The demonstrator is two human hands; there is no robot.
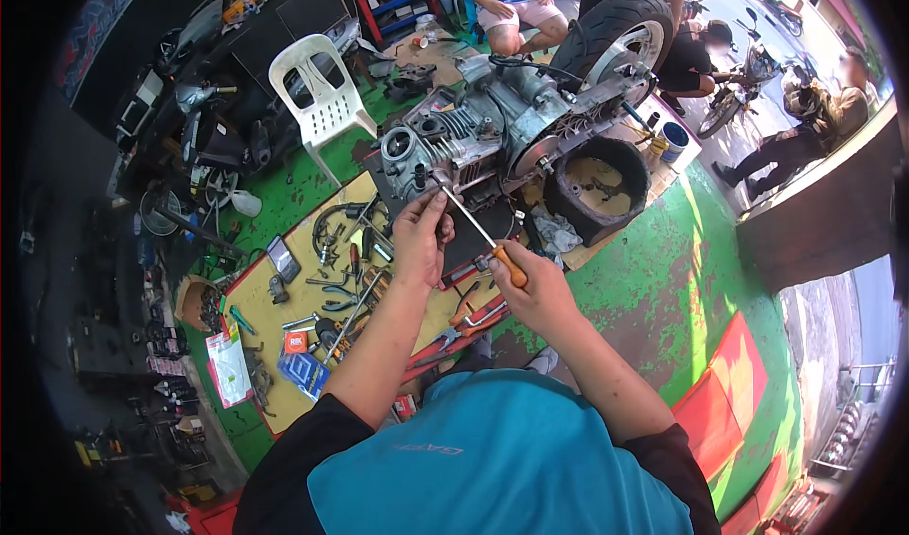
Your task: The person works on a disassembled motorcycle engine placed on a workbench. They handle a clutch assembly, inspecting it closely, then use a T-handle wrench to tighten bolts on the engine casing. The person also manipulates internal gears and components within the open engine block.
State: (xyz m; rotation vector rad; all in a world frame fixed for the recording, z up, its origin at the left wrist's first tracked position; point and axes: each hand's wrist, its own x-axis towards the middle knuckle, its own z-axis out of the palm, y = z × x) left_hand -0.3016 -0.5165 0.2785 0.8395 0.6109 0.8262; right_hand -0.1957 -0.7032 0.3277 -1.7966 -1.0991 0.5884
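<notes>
Both hands are up at the engine (pixel 516 118), apart, w/ the screwdriver (pixel 471 219) spanning them. R hand (pixel 535 289) is wrapped on its orange handle; L hand (pixel 421 239) is up nr the tip, fingertips bunched at the shaft. Can't tell if L pinches the shaft, grips a small part or just steadies.

Step in hand, my read: driver work on some fastener or fitting at the near-L end of the engine; tip contact too small to confirm. Next move prob calls for tip seated square, L guiding, R turning or pressing w/o a slip.

Pos: screwdriver runs diag btwn the hands, handle lower R, tip upper L, at the engine casing or v. close. Engine sits just beyond both hands.

Further out: loose tools (pixel 338 305) on yellow mat (pixel 270 309) L of L hand, blk tub (pixel 638 187) on the engine's R, wheel (pixel 585 47) at its far R end, white chair (pixel 327 116) beyond, to the L.
</notes>
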